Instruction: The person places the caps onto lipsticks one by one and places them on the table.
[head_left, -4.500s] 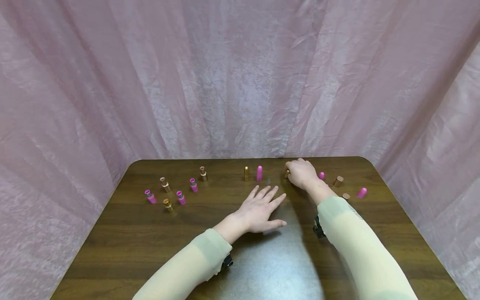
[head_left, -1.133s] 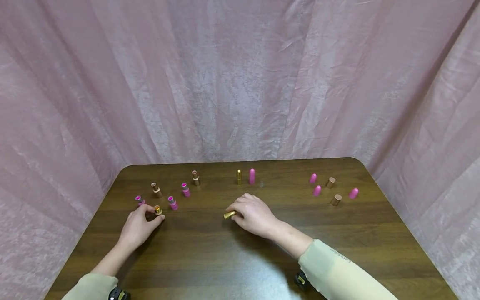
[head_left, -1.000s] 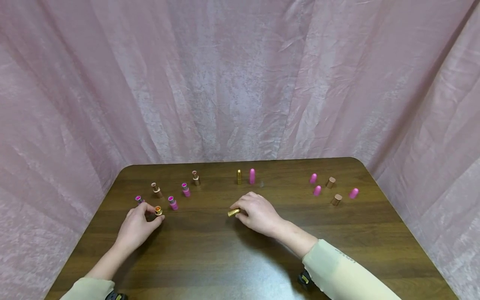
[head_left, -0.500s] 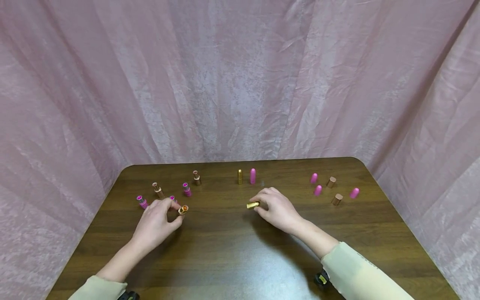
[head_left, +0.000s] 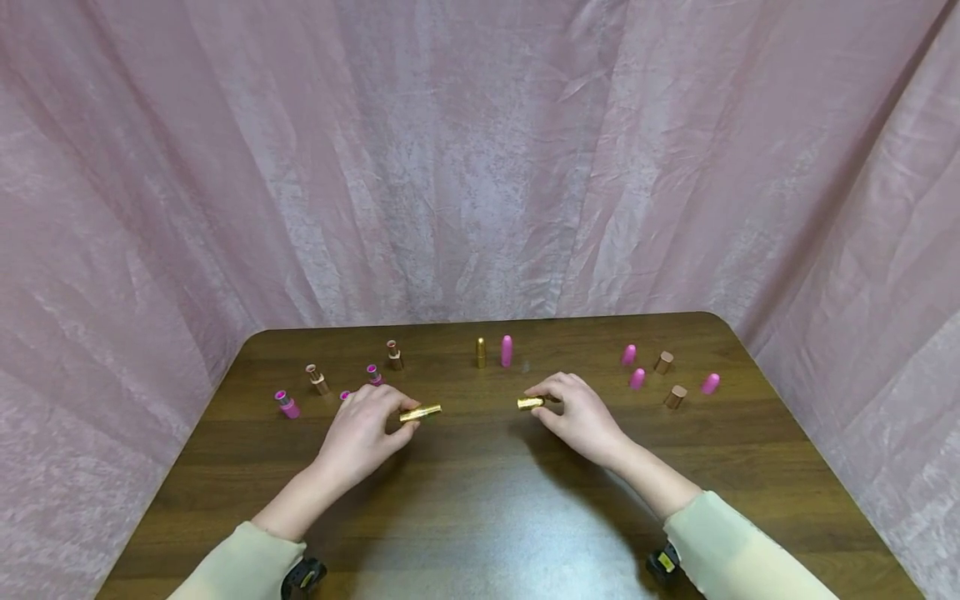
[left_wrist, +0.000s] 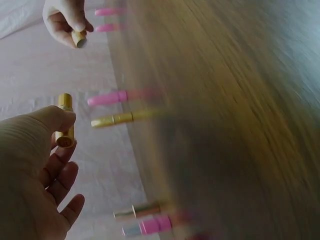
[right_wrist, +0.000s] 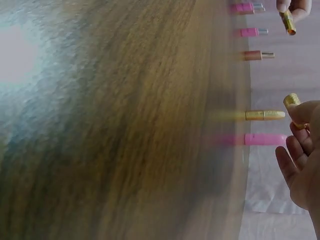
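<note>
My left hand (head_left: 363,433) pinches an uncapped gold lipstick tube (head_left: 422,412) between thumb and fingers. It is tilted nearly level above the table, its narrow end toward the right. Across a gap, my right hand (head_left: 583,418) pinches a gold lipstick cap (head_left: 528,403), its end facing left. The left wrist view shows the gold tube (left_wrist: 64,100) under my thumb, the other fingers loosely bent. In the right wrist view the cap (right_wrist: 291,101) sits in my fingertips. Behind the gap stand a capped gold lipstick (head_left: 481,353) and a capped pink lipstick (head_left: 507,352).
At left stand uncapped rose-gold tubes (head_left: 317,380) and pink tubes (head_left: 288,406), some partly behind my left hand. Pink caps (head_left: 711,384) and rose-gold caps (head_left: 676,397) stand at right. The wooden table (head_left: 480,533) ends at a pink curtain (head_left: 480,167).
My left hand has lifted the gold tube from the left group, carried it right and tipped it over. My right hand, which took the gold cap earlier, has drifted right with it this last second.
</note>
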